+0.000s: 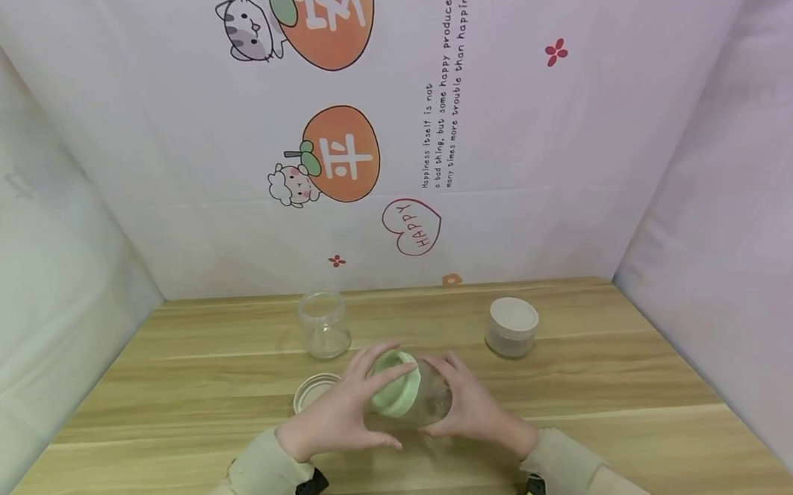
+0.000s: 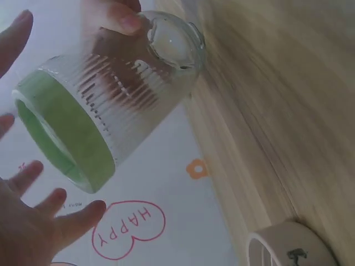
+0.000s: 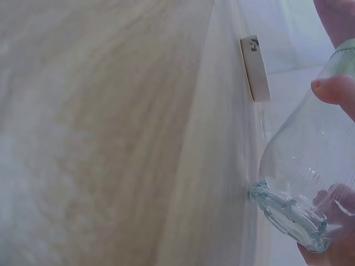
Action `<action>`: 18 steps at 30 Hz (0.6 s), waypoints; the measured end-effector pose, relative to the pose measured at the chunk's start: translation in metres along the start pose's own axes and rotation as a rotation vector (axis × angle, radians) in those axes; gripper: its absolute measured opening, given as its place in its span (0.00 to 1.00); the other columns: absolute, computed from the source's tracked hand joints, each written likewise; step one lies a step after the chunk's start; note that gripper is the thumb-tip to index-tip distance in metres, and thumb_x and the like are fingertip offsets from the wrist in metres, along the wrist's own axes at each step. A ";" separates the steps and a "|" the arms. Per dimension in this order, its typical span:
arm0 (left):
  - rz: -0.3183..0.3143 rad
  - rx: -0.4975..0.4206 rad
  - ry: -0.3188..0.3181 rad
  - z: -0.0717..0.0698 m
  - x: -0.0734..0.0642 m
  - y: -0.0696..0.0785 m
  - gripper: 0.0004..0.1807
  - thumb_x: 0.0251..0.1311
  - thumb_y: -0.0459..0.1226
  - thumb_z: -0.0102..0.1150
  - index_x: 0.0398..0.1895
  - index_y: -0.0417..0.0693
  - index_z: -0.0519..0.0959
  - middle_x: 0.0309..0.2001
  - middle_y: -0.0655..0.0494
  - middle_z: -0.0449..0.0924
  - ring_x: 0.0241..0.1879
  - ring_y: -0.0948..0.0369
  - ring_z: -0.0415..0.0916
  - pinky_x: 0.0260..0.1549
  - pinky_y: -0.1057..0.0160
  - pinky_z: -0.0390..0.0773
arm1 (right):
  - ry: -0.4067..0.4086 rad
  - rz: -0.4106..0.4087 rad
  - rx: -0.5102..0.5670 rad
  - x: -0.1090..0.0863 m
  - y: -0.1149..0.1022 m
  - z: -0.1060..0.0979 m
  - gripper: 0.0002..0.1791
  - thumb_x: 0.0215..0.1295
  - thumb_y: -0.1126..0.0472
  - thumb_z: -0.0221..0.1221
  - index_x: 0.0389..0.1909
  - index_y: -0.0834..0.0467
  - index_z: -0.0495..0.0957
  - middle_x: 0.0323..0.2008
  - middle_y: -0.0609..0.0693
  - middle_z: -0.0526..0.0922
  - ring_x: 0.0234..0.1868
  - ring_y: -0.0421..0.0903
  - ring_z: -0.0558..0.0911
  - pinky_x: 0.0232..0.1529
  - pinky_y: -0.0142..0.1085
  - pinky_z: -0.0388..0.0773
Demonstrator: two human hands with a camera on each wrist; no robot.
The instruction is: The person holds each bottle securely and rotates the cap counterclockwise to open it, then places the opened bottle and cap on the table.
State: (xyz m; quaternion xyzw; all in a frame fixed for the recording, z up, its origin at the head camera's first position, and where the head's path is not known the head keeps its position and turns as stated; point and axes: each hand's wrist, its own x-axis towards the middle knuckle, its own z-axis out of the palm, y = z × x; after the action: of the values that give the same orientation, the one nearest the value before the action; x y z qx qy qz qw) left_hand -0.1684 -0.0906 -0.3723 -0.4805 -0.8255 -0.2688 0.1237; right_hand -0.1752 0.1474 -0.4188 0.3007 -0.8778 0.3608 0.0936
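Observation:
My right hand grips a clear ribbed glass jar around its lower body, holding it tilted just above the wooden table, its base to the right. A pale green lid sits on the jar's mouth and faces left. Around that green end my left hand is spread, thumb and fingers apart; in the left wrist view the fingertips stand off from the lid. Behind the left hand, and partly hidden by it, a white lid lies on the table with its inside up.
An uncapped clear jar stands at the back left of the wooden table. Toward the back right is a clear jar with a white lid. A printed white cloth hangs behind the table, and more cloth encloses both sides.

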 end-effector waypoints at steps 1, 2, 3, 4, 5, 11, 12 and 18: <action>0.032 0.013 0.005 0.000 0.000 -0.001 0.52 0.35 0.48 0.77 0.68 0.55 0.62 0.71 0.47 0.50 0.68 0.47 0.53 0.57 0.46 0.72 | 0.001 -0.003 -0.001 0.000 0.000 0.000 0.53 0.30 0.57 0.78 0.65 0.55 0.64 0.46 0.56 0.70 0.46 0.51 0.74 0.42 0.44 0.80; 0.058 0.017 0.004 0.000 0.000 -0.002 0.51 0.35 0.46 0.77 0.68 0.54 0.63 0.71 0.47 0.50 0.68 0.47 0.53 0.56 0.47 0.73 | 0.002 -0.008 -0.002 0.001 0.000 0.000 0.53 0.30 0.57 0.78 0.64 0.55 0.64 0.46 0.56 0.70 0.46 0.51 0.74 0.42 0.44 0.80; 0.083 0.019 0.001 0.000 -0.001 -0.003 0.49 0.36 0.43 0.77 0.67 0.54 0.64 0.71 0.46 0.50 0.68 0.47 0.53 0.56 0.47 0.74 | 0.003 -0.013 -0.005 0.001 0.000 0.000 0.53 0.30 0.57 0.78 0.64 0.55 0.64 0.46 0.56 0.70 0.45 0.51 0.74 0.42 0.44 0.80; 0.101 0.019 -0.004 0.000 -0.001 -0.004 0.48 0.36 0.40 0.76 0.66 0.54 0.64 0.71 0.46 0.50 0.68 0.47 0.52 0.55 0.48 0.75 | 0.004 -0.016 -0.004 0.001 0.000 0.000 0.53 0.30 0.57 0.78 0.64 0.55 0.64 0.46 0.56 0.70 0.45 0.51 0.74 0.41 0.44 0.80; 0.118 0.017 -0.011 -0.001 -0.001 -0.005 0.47 0.36 0.37 0.75 0.66 0.54 0.65 0.71 0.46 0.50 0.69 0.46 0.52 0.54 0.50 0.75 | 0.003 -0.017 -0.004 0.001 0.000 0.000 0.53 0.30 0.57 0.78 0.64 0.55 0.65 0.46 0.56 0.70 0.45 0.50 0.74 0.41 0.43 0.80; 0.184 -0.007 -0.041 -0.001 -0.001 -0.011 0.50 0.32 0.30 0.68 0.67 0.55 0.63 0.71 0.43 0.49 0.69 0.45 0.50 0.50 0.55 0.79 | -0.003 -0.006 0.003 0.001 -0.001 -0.002 0.53 0.30 0.58 0.78 0.64 0.55 0.65 0.46 0.57 0.70 0.44 0.50 0.74 0.41 0.40 0.79; 0.195 -0.012 -0.038 -0.001 -0.001 -0.012 0.50 0.32 0.30 0.68 0.67 0.54 0.62 0.71 0.42 0.50 0.69 0.44 0.50 0.50 0.55 0.79 | -0.003 -0.002 0.002 0.001 0.000 -0.002 0.53 0.30 0.58 0.78 0.64 0.55 0.65 0.46 0.57 0.70 0.44 0.50 0.74 0.41 0.40 0.79; 0.208 -0.024 -0.023 0.000 0.002 -0.017 0.49 0.31 0.25 0.65 0.66 0.55 0.64 0.70 0.44 0.52 0.69 0.46 0.51 0.55 0.51 0.75 | -0.010 0.014 0.003 0.001 0.002 -0.001 0.52 0.31 0.56 0.78 0.64 0.53 0.64 0.45 0.56 0.70 0.44 0.49 0.74 0.41 0.41 0.79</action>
State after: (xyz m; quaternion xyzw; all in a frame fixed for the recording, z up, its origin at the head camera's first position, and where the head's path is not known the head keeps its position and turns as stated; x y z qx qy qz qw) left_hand -0.1834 -0.0956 -0.3772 -0.5683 -0.7693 -0.2586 0.1357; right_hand -0.1772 0.1489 -0.4195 0.2966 -0.8798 0.3613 0.0860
